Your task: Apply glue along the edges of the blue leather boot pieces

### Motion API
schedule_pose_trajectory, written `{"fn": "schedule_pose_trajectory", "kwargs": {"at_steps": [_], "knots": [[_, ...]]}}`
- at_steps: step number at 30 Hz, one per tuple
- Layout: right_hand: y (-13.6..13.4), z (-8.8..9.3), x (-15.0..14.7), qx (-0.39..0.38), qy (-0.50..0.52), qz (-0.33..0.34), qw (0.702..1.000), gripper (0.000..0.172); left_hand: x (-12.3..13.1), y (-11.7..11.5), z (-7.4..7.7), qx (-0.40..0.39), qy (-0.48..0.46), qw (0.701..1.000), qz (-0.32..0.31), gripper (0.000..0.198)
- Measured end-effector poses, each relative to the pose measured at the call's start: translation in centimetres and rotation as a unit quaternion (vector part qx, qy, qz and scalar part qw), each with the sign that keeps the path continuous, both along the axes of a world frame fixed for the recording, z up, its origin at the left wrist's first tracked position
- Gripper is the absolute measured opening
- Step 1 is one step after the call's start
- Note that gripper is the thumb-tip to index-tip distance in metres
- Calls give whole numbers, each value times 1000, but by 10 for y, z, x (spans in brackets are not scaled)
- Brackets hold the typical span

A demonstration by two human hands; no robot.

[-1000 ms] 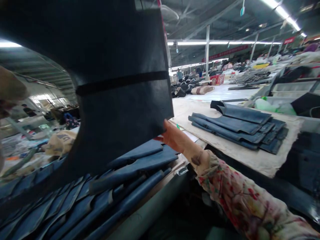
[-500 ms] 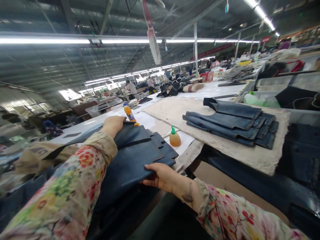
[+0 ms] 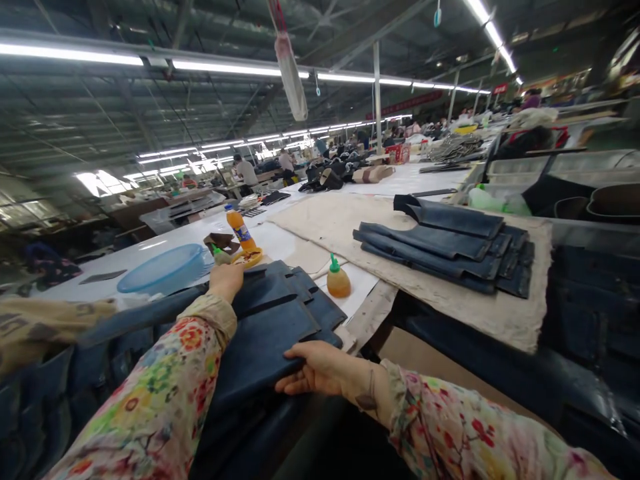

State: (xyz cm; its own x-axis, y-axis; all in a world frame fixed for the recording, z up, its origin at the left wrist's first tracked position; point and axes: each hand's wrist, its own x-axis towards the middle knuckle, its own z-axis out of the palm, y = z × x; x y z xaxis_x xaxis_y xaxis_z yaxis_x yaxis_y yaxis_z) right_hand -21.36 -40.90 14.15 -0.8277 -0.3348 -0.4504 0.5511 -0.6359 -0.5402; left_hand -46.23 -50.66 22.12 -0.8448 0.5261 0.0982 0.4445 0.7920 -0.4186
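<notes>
Dark blue leather-like pieces (image 3: 273,333) lie overlapped in front of me, their edges stepped. My left hand (image 3: 226,280) is closed at their far left edge, its fingertips mostly hidden. At the near right edge, my right hand (image 3: 317,368) pinches the top piece, thumb above and fingers underneath. A squeeze bottle (image 3: 339,279) with a green nozzle and amber liquid stands just beyond the pieces. Past my left hand are a small yellow dish (image 3: 250,256), an orange drink bottle (image 3: 240,227) and another small green-tipped bottle (image 3: 219,255).
A second stack of dark blue pieces (image 3: 440,247) rests on a beige cloth sheet (image 3: 320,217) to the right. A translucent blue basin (image 3: 163,267) sits at left. More dark pieces (image 3: 95,373) hang along the lower left. Plastic bins (image 3: 520,170) stand far right; people work in the background.
The blue pieces at my left hand have come down, uncovering the basin and yellow dish. My left hand is lower in view. My right hand keeps its edge while the view shifts.
</notes>
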Motion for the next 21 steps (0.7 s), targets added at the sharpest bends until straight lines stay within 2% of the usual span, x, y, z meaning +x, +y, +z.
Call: {"fn": "schedule_pose_trajectory", "kwargs": {"at_steps": [3,5,6,8,9,10,12,14,15,17,21], "knots": [[12,-7,11,1,48,60,997,39,4,-8,-14,-3,11,1000,-25,50],[37,-3,25,53,125,117,984,42,1,-13,-26,-13,-7,999,-36,54],[55,2,34,110,167,136,970,41,-2,-14,-31,-23,-27,999,-37,53],[105,18,54,297,223,122,920,36,-12,-15,-38,-42,-67,996,-36,51],[135,27,63,425,225,96,871,32,-18,-14,-40,-50,-82,995,-32,50],[166,36,72,562,222,40,796,28,-24,-12,-41,-55,-95,994,-29,50],[228,50,86,776,174,-39,606,27,-33,-8,-40,-62,-116,991,-22,51],[280,54,92,885,51,-45,460,31,-39,-3,-36,-66,-136,988,-19,49],[301,52,93,913,2,-29,406,32,-40,-1,-33,-67,-145,987,-19,48],[330,43,92,927,-42,-19,371,34,-39,1,-28,-69,-155,985,-21,44],[348,22,81,932,-59,-30,357,32,-29,-4,-11,-74,-157,985,-27,39]]}}
